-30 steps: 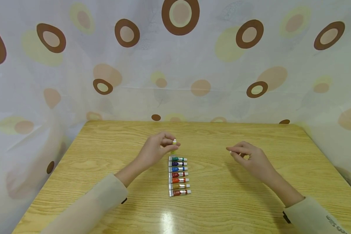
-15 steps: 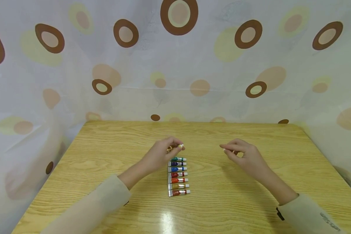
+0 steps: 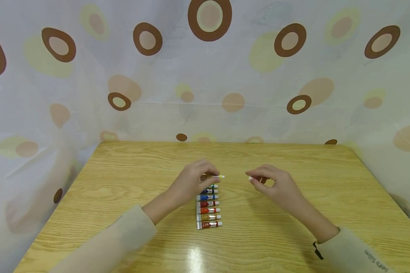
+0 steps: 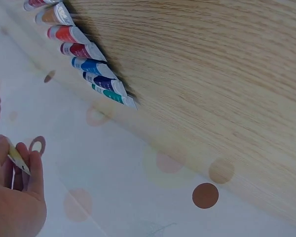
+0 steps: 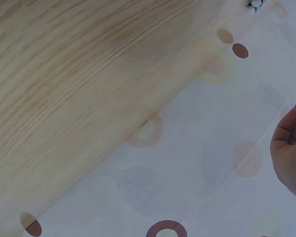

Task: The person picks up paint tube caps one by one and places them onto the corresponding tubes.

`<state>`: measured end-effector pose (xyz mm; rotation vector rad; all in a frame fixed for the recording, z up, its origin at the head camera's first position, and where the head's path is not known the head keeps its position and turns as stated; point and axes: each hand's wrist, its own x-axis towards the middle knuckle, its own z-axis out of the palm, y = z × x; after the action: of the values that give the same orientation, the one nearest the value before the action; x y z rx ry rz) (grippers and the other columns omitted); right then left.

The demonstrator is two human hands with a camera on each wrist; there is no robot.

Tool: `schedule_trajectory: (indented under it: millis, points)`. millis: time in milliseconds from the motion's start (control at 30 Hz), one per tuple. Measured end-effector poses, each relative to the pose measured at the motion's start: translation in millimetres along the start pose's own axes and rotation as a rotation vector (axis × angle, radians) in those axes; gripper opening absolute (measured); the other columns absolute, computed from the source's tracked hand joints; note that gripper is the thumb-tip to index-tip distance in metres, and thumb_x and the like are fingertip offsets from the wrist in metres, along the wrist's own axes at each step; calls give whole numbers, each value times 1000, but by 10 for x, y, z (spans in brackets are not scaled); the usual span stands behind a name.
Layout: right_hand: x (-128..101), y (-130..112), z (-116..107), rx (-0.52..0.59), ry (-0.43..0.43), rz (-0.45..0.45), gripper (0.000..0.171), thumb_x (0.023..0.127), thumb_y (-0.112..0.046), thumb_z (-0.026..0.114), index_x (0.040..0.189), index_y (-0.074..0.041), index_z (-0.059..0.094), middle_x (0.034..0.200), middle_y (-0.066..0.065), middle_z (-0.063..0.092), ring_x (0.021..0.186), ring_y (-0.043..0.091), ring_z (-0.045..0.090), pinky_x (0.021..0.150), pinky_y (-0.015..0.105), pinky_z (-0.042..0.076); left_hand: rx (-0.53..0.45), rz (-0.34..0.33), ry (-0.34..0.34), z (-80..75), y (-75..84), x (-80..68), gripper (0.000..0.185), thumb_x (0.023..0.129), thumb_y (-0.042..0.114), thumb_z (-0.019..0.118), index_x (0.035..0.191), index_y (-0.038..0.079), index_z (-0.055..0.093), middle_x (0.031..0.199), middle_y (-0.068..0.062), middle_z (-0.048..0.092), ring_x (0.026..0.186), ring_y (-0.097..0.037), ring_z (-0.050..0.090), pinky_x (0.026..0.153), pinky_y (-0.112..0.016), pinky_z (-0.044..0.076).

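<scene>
My left hand [image 3: 191,180] pinches a small yellow paint tube [image 4: 18,158] between thumb and fingers. Its narrow tip, uncapped in the head view, points right. Facing it across a short gap, my right hand [image 3: 276,184] pinches a small white cap [image 3: 251,178] between thumb and fingertip. In the right wrist view, only part of the right hand [image 5: 292,143] shows at the edge. Below the left hand lies a row of paint tubes: green [image 3: 213,186], dark blue [image 3: 210,191], blue [image 3: 207,197], dark red [image 3: 208,204] and several more. Left fingers partly cover the green and dark blue ones.
The tubes lie side by side with white caps toward the right, on a wood-grain table [image 3: 130,163]. A patterned cloth [image 3: 205,117] hangs behind the table's back edge and at both sides.
The left hand has turned the yellow tube from upright to lying level, tip to the right, and moved slightly right. The right hand has come left with the cap, narrowing the gap.
</scene>
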<state>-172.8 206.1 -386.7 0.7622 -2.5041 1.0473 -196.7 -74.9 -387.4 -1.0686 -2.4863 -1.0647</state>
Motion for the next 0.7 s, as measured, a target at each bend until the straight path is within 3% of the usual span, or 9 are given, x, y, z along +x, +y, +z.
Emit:
schedule_trajectory:
  millis: [167, 367, 700]
  points:
    - [7, -68, 50, 44, 6, 8, 11, 93, -8, 76, 100, -17, 75, 90, -5, 74, 78, -1, 61, 67, 20, 53, 24, 123, 58, 31, 32, 22, 9, 91, 12, 78, 98, 6, 77, 100, -4, 75, 87, -13, 69, 76, -16, 57]
    - [-2, -109, 122, 74, 22, -71, 18, 89, 0, 76, 97, -16, 75, 90, -6, 73, 78, 0, 61, 67, 21, 54, 73, 268, 101, 68, 70, 35, 7, 90, 10, 80, 96, 7, 79, 96, -3, 75, 85, -12, 72, 75, -12, 55]
    - [-11, -187, 196, 136, 48, -143, 22, 87, 4, 77, 98, -15, 75, 92, 0, 74, 78, 2, 61, 68, 24, 55, 180, 322, 177, 119, 129, 40, 10, 85, 18, 86, 92, 13, 81, 93, 4, 77, 88, -10, 70, 83, -23, 57]
